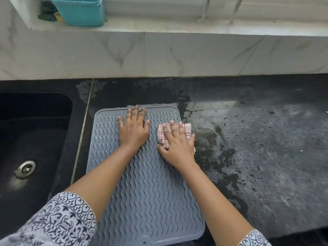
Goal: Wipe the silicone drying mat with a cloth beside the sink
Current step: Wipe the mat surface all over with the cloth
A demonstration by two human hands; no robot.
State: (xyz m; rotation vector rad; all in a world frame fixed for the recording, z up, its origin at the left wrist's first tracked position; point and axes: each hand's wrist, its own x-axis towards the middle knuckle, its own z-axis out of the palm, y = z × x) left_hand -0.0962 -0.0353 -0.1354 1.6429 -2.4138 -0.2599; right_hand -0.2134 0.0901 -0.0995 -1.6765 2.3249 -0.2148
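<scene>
A grey silicone drying mat (147, 183) with wavy ridges lies on the dark counter just right of the sink. My left hand (134, 128) presses flat on the mat's far middle part, fingers straight and spread. My right hand (175, 144) lies on a folded white cloth with red stripes (186, 129) at the mat's far right edge, fingers stretched over it. The cloth partly overhangs the mat onto the counter.
A black sink (33, 139) with a metal drain (25, 169) sits to the left. The dark counter (257, 148) to the right is wet and streaked. A marble-tiled backsplash (159, 54) rises behind, with a teal plastic tub (79, 11) on the ledge above.
</scene>
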